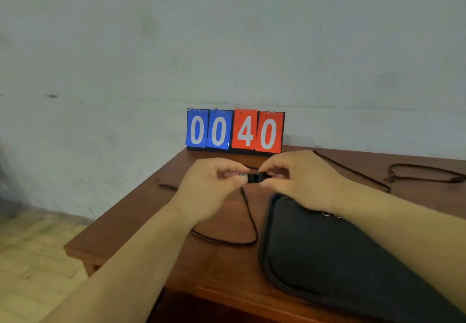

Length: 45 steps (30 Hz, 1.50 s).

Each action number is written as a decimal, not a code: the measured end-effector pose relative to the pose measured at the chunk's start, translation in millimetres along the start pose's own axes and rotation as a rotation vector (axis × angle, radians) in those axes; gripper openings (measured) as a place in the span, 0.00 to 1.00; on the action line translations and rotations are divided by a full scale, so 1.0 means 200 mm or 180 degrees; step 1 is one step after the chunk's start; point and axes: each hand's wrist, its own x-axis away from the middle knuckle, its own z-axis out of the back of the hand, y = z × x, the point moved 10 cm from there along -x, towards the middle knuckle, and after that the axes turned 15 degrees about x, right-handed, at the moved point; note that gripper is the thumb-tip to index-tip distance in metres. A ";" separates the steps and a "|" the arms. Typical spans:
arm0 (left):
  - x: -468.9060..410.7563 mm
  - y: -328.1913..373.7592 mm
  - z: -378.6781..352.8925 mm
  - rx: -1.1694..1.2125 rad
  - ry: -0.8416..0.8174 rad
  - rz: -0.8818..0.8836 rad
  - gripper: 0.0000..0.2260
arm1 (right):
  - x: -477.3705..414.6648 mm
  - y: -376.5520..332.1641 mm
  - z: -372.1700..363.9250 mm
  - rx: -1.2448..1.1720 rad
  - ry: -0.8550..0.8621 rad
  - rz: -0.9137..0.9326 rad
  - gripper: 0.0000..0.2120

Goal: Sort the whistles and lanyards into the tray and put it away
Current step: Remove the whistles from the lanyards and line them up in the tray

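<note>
Head view. Whistle [253,178], black, is held up between both hands just above the tabletop [222,269], in front of the flip scoreboard [235,131] reading 00 40. Left hand [211,186] pinches its left end, where a small metal bit shows. Right hand [300,181] pinches the right end. Fingers [273,169] on both are curled in tight, clamped on the whistle.

Black lanyard [249,211] drops from under the whistle and loops back left under the left wrist, lying on the tabletop. Hands cover the joint, so I can't tell if it's attached.

Dark tray [327,267] lies flat at near right. The right forearm crosses over it and hides its far side. Small metal rings [327,213] sit on the tray just beside the right wrist.

Looped cord [426,171] lies far right, well apart from the tray. Straight cord [353,172] runs between it and the right hand. Short cord end [165,186] lies left of the left hand, near the tabletop edge.
</note>
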 end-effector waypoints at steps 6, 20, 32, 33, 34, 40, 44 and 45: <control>-0.03 -0.04 -0.56 -0.0600 -0.1204 0.0176 0.11 | 0.32 0.37 -0.17 0.0170 -0.0542 -0.0501 0.09; -0.05 -0.15 -0.86 -0.1853 -0.1980 0.0139 0.12 | 0.41 0.48 -0.36 0.0494 -0.0762 -0.0610 0.12; -0.24 -0.19 -0.84 -0.2219 -0.1897 0.0124 0.13 | 0.26 0.51 -0.35 0.0758 -0.0467 -0.0580 0.13; -0.25 -0.19 -0.85 -0.2294 -0.1918 0.0102 0.13 | 0.25 0.51 -0.34 0.0778 -0.0426 -0.0580 0.14; -0.26 -0.20 -0.84 -0.2357 -0.1918 0.0067 0.14 | 0.23 0.51 -0.34 0.0781 -0.0410 -0.0577 0.14; -0.30 -0.23 -0.82 -0.2455 -0.1622 -0.0251 0.15 | 0.19 0.54 -0.32 0.0709 -0.0394 -0.0585 0.17; -0.32 -0.25 -0.83 -0.2438 -0.1538 -0.0202 0.16 | 0.17 0.63 -0.33 0.0640 -0.0444 -0.0649 0.20; -0.32 -0.26 -0.82 -0.2405 -0.1517 -0.0180 0.16 | 0.17 0.64 -0.34 0.0641 -0.0473 -0.0647 0.21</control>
